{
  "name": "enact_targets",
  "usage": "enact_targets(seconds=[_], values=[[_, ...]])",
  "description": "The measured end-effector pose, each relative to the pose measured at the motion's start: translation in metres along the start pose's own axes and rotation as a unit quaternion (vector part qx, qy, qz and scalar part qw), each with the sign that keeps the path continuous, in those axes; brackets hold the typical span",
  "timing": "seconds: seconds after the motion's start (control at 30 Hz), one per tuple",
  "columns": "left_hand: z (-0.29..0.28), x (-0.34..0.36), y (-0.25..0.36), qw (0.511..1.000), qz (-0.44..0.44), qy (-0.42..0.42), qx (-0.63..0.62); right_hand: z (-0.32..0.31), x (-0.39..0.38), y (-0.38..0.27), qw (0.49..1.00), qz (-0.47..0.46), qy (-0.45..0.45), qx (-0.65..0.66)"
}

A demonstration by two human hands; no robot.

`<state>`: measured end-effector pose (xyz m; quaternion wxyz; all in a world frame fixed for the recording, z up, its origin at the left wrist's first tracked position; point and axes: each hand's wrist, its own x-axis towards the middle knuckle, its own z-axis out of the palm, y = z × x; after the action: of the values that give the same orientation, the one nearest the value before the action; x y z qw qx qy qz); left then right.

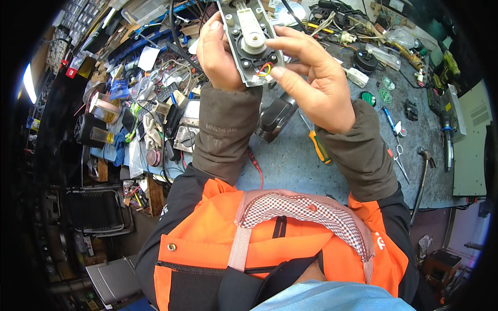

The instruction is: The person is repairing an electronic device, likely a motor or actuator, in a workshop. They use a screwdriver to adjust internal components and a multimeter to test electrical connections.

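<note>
Grey case (249,58) above the worktop (295,173), top cut off; left hand (221,59), fingers closed round it, partly hidden; right hand (320,90), fingers parted at its edge, grip unclear. Below: dark tool (276,120), partly covered; screwdriver (319,147).

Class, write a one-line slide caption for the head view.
Left hand holding, right hand touching an open grey housing over a cluttered workbench.
</note>
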<state>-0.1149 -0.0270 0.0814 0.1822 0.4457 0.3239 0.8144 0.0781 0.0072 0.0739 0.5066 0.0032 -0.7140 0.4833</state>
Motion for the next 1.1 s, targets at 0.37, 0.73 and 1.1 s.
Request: enact_targets(seconds=[0.37,0.73,1.1], values=[[-0.021,0.007,-0.02,0.999,0.007,0.026,0.026,0.005,-0.006,0.01,0.998,-0.018,-0.024,-0.059],[-0.042,0.02,-0.037,0.996,-0.063,0.026,0.052,0.003,-0.004,0.016,0.975,-0.104,-0.033,-0.196],[-0.03,0.013,-0.019,0.979,-0.142,-0.007,-0.148,0.004,-0.007,0.016,0.973,-0.102,-0.038,-0.203]])
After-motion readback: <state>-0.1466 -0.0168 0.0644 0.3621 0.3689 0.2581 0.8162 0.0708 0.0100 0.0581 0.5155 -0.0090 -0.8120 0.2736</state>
